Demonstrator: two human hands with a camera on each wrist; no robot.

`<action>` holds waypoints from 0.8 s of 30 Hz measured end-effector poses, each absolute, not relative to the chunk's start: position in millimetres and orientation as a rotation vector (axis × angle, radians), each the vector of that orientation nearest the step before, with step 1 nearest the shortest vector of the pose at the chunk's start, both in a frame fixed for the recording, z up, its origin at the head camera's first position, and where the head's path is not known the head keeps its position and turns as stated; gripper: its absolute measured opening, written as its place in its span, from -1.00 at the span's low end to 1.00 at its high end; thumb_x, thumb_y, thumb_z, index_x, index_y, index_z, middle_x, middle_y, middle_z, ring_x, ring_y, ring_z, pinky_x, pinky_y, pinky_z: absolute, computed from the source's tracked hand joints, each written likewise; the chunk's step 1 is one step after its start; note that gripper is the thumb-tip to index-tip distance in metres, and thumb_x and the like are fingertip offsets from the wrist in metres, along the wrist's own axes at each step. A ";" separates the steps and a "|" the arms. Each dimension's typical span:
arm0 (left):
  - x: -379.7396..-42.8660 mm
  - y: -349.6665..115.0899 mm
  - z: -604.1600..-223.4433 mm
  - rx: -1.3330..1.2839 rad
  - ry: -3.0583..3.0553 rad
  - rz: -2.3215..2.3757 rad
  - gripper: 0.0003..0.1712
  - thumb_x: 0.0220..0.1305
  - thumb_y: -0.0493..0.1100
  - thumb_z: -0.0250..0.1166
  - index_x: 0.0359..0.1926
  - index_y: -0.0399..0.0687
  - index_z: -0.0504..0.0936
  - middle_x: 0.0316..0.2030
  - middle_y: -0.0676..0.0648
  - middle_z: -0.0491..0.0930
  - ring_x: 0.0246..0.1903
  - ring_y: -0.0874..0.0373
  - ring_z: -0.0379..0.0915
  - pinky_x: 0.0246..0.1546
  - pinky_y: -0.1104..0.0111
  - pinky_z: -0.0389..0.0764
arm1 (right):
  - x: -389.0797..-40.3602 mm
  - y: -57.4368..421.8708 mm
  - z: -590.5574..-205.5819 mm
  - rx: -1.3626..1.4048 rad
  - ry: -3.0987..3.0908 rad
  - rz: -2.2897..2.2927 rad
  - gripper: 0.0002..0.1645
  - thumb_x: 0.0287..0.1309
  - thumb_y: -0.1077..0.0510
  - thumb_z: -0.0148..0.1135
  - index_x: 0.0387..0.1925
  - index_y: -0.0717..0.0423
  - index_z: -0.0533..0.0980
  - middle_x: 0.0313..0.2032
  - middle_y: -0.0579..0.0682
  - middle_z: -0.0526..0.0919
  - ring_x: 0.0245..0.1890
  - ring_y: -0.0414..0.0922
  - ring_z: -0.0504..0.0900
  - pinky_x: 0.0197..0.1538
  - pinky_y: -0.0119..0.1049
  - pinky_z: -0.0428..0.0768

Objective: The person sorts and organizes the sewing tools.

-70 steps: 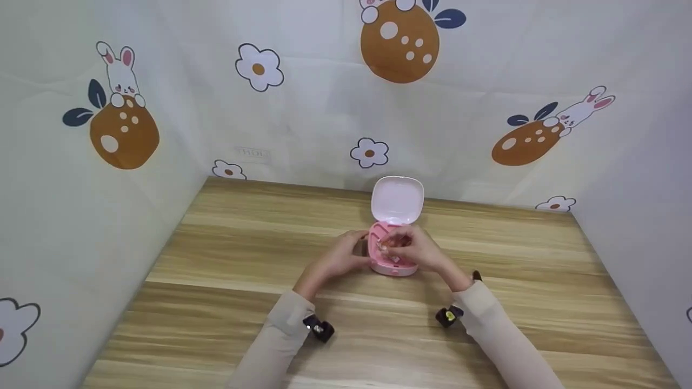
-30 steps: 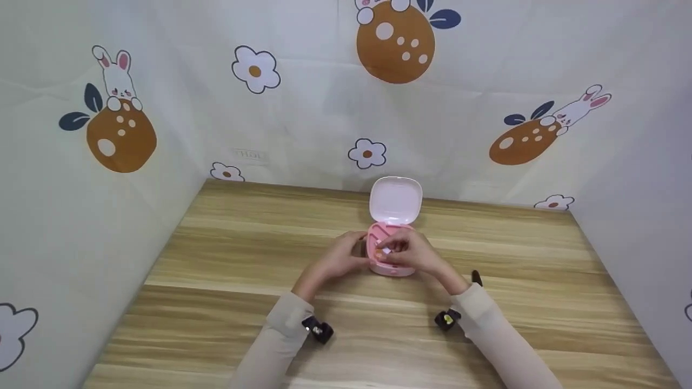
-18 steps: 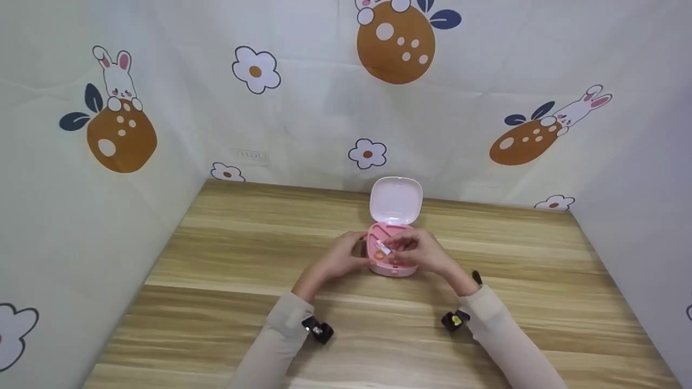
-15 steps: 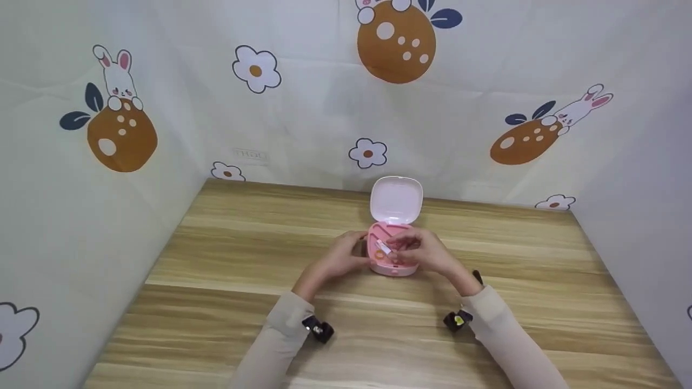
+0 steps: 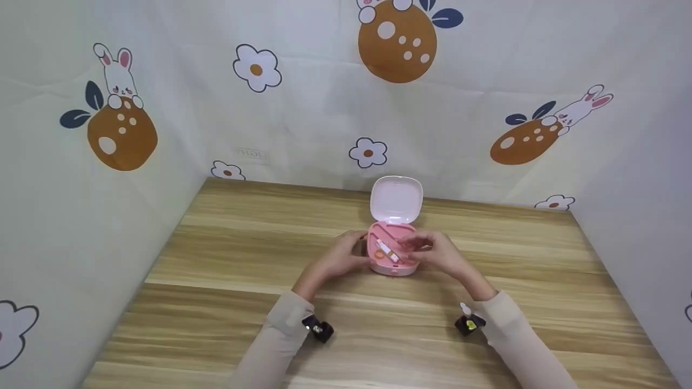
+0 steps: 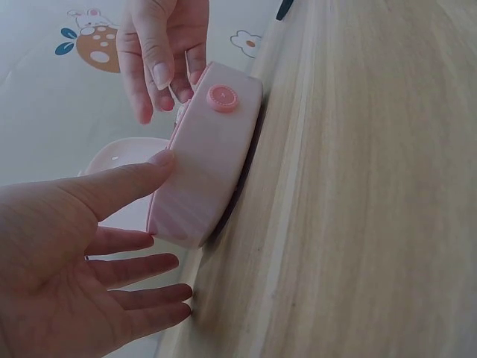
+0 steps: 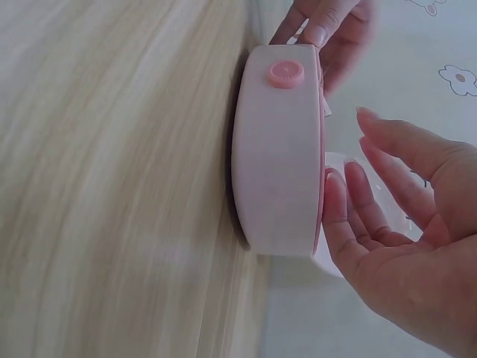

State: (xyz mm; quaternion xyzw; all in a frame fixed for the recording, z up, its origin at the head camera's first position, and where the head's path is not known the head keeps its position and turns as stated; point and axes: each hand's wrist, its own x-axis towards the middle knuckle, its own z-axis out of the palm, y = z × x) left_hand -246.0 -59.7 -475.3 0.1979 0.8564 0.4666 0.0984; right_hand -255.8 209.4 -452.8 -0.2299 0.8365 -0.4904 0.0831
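A pink box (image 5: 394,270) stands on the table in the head view, its pale hinged lid (image 5: 397,199) raised at the back. Inside, a slim white-and-pink stick-like piece (image 5: 387,251) lies slanted in the pink divided tray. Left of it sits a small orange ring-shaped thing (image 5: 379,254). My left hand (image 5: 341,256) holds the box's left side, thumb at the front rim; its other fingers are nearly straight in the left wrist view. Over the tray's right part, my right hand (image 5: 437,253) hovers with loosely bent fingers, nothing visible in them. It hides that part.
The wooden table (image 5: 243,237) spreads around the box. A pale fabric wall (image 5: 303,119) printed with rabbits, oranges and flowers rises close behind the lid, with similar walls on both sides. A black camera (image 5: 469,324) is on the right wrist, another (image 5: 320,329) on the left.
The right hand has let go of the white-and-pink piece, which now lies in the tray, and has drawn back to the right. My left hand has kept its place on the box.
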 end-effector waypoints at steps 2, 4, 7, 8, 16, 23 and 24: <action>-246.1 -59.9 -475.6 0.580 2.536 1.374 -0.16 0.30 -0.14 0.52 0.50 -0.29 0.40 0.37 -0.35 0.47 0.42 -0.24 0.35 0.52 -0.07 0.33 | -254.5 212.1 -452.1 -0.685 2.491 -1.469 -0.59 0.16 0.43 0.41 0.05 0.53 0.62 -0.03 0.42 0.73 -0.01 0.25 0.71 0.07 -0.34 0.68; -246.2 -59.8 -475.6 0.573 2.539 1.365 -0.16 0.30 -0.13 0.52 0.50 -0.28 0.39 0.38 -0.35 0.47 0.42 -0.23 0.35 0.53 -0.05 0.33 | -253.4 214.3 -451.9 -0.684 2.492 -1.472 -0.59 0.16 0.43 0.41 0.06 0.53 0.62 -0.04 0.42 0.73 -0.02 0.24 0.71 0.08 -0.30 0.69; -246.6 -59.6 -475.7 0.576 2.548 1.351 -0.15 0.31 -0.12 0.51 0.51 -0.28 0.38 0.39 -0.34 0.47 0.44 -0.22 0.34 0.54 -0.04 0.31 | -251.6 218.4 -452.7 -0.684 2.485 -1.490 -0.58 0.16 0.43 0.40 0.06 0.53 0.62 -0.03 0.41 0.73 -0.03 0.15 0.71 0.08 -0.33 0.68; -246.6 -59.6 -475.5 0.580 2.551 1.347 -0.15 0.31 -0.11 0.51 0.51 -0.28 0.38 0.39 -0.34 0.46 0.44 -0.22 0.33 0.55 -0.03 0.30 | -251.0 219.8 -453.2 -0.682 2.487 -1.496 -0.59 0.16 0.42 0.40 0.06 0.52 0.62 -0.03 0.41 0.73 -0.04 0.12 0.72 0.06 -0.34 0.69; -246.2 -58.9 -475.3 0.596 2.557 1.348 -0.16 0.29 -0.14 0.52 0.49 -0.30 0.40 0.36 -0.35 0.49 0.42 -0.23 0.36 0.54 -0.05 0.32 | -243.8 231.9 -453.5 -0.644 2.486 -1.514 -0.58 0.19 0.39 0.42 0.07 0.52 0.61 -0.04 0.42 0.72 -0.09 -0.08 0.71 0.03 -0.41 0.67; -246.9 -59.0 -475.3 0.592 2.554 1.345 -0.17 0.30 -0.15 0.52 0.50 -0.29 0.40 0.34 -0.34 0.50 0.40 -0.21 0.37 0.53 -0.04 0.33 | -239.1 241.7 -451.2 -0.609 2.512 -1.497 -0.58 0.21 0.35 0.46 0.07 0.48 0.63 -0.02 0.39 0.74 -0.13 -0.12 0.72 0.01 -0.38 0.68; -247.0 -58.9 -475.5 0.588 2.556 1.343 -0.16 0.30 -0.14 0.52 0.50 -0.29 0.40 0.34 -0.33 0.51 0.39 -0.21 0.38 0.52 -0.04 0.34 | -238.3 242.8 -451.1 -0.608 2.520 -1.492 -0.58 0.21 0.34 0.46 0.07 0.47 0.64 -0.02 0.38 0.74 -0.14 -0.13 0.72 0.01 -0.38 0.68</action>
